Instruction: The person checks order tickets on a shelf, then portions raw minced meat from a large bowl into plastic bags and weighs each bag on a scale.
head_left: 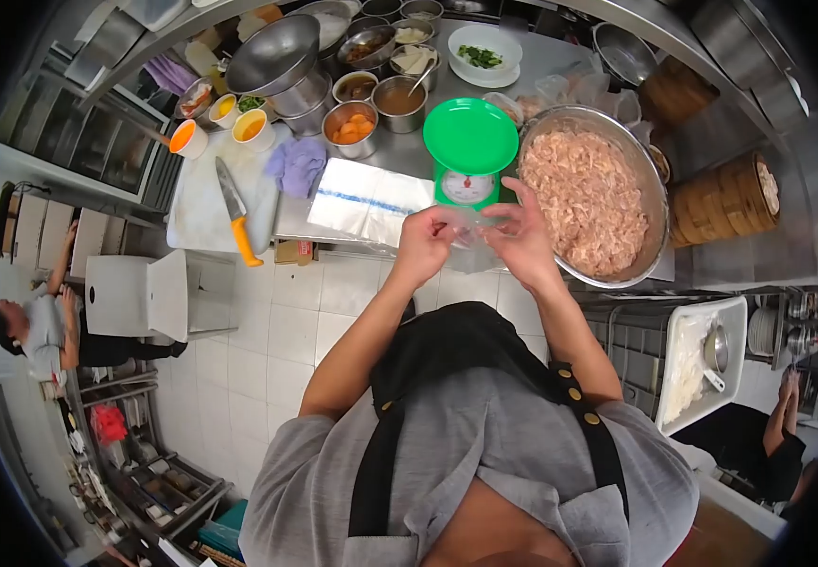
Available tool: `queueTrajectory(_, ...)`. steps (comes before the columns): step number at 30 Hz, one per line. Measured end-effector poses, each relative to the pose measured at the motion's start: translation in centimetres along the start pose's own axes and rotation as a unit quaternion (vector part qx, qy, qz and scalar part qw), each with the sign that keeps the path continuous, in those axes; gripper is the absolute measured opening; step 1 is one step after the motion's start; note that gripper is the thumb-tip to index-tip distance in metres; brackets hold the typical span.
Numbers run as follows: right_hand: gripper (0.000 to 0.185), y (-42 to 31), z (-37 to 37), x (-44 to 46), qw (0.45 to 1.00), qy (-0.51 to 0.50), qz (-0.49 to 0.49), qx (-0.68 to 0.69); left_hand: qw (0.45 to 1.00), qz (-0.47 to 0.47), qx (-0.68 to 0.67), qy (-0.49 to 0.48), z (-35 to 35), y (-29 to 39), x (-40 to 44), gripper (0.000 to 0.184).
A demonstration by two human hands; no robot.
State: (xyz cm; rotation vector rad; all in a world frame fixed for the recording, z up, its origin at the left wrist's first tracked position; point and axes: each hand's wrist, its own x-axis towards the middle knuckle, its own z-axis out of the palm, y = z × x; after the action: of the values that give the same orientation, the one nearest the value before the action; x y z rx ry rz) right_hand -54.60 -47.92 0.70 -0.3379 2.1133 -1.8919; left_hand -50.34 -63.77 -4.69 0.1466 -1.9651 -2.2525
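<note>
Between my two hands is a small clear plastic bag, just in front of the scale. My left hand pinches one side of it. The thumb side of my right hand grips the other side, with the index finger raised. Behind the bag stands a green kitchen scale topped by a bare green pan. On its right a large steel bowl holds raw chopped meat. Left of the scale lies a stack of white plastic bags with a blue stripe.
A knife with a yellow handle lies on a white cutting board, beside a purple cloth. Several steel pots stand behind. Bamboo steamers are at the right. One person is far left, another lower right.
</note>
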Motion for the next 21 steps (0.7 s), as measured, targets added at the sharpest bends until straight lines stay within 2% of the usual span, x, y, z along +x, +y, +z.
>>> queueTrajectory(3,0.073,-0.1,-0.4,-1.2,0.999,0.033,-0.021,-0.019,0.999,-0.051,0.008,-0.006,0.4,0.6,0.2,0.012)
queueTrajectory(6,0.067,1.4,-0.5,-1.9,0.998,0.054,-0.03,-0.019,0.998,-0.051,-0.017,-0.016,1.5,0.6,0.0,0.012)
queueTrajectory(8,0.064,1.9,-0.7,-1.8,0.998,0.056,-0.023,0.007,0.998,-0.009,0.004,-0.064,2.2,-0.2,-0.3,0.013)
queueTrajectory(10,0.057,2.2,-1.3,-1.9,0.98,0.059,0.121,0.144,0.996,-0.014,0.028,-0.087,1.8,-1.6,-0.7,0.014)
queueTrajectory(11,0.057,2.6,-1.6,-2.0,0.98,0.058,0.12,0.146,0.993,-0.015,0.05,-0.105,1.4,-2.4,-0.8,0.014)
queueTrajectory(12,0.052,3.2,-1.9,-2.1,0.963,0.07,0.158,0.209,0.993,-0.014,0.053,-0.103,1.1,-3.0,-1.0,0.014)
queueTrajectory(13,0.048,3.6,-2.1,-2.2,0.94,0.081,0.194,0.269,0.999,-0.024,-0.016,-0.032,0.9,-3.7,-1.2,0.01)
queueTrajectory(14,0.048,4.1,-2.2,-2.4,0.939,0.083,0.195,0.27,0.995,-0.035,-0.087,0.038,0.8,-4.5,-1.3,0.006)
queueTrajectory(15,0.045,4.4,-2.3,-2.8,0.898,0.044,0.234,0.369,0.995,-0.038,-0.086,0.034,0.6,-3.9,-1.4,0.006)
queueTrajectory(16,0.042,5.0,-2.5,-3.1,0.845,0.005,0.267,0.463,0.961,-0.158,-0.223,0.048,0.2,-2.5,-1.3,0.001)
queueTrajectory(17,0.039,7.0,-3.0,-3.2,0.824,-0.053,0.26,0.501,0.893,-0.274,-0.351,0.062,-0.3,-1.7,-1.2,0.004)
queueTrajectory(18,0.039,6.9,-3.1,-3.3,0.824,-0.049,0.258,0.502,0.893,-0.276,-0.35,0.059,-1.2,-2.7,-0.8,0.004)
queueTrajectory(20,0.039,6.1,-2.9,-3.1,0.818,-0.046,0.254,0.514,0.817,-0.33,-0.464,-0.083,-3.1,-5.4,0.4,0.012)
queueTrajectory(21,0.039,4.9,-2.8,-2.9,0.818,-0.044,0.251,0.515,0.818,-0.332,-0.462,-0.086,-2.9,-5.2,1.1,0.012)
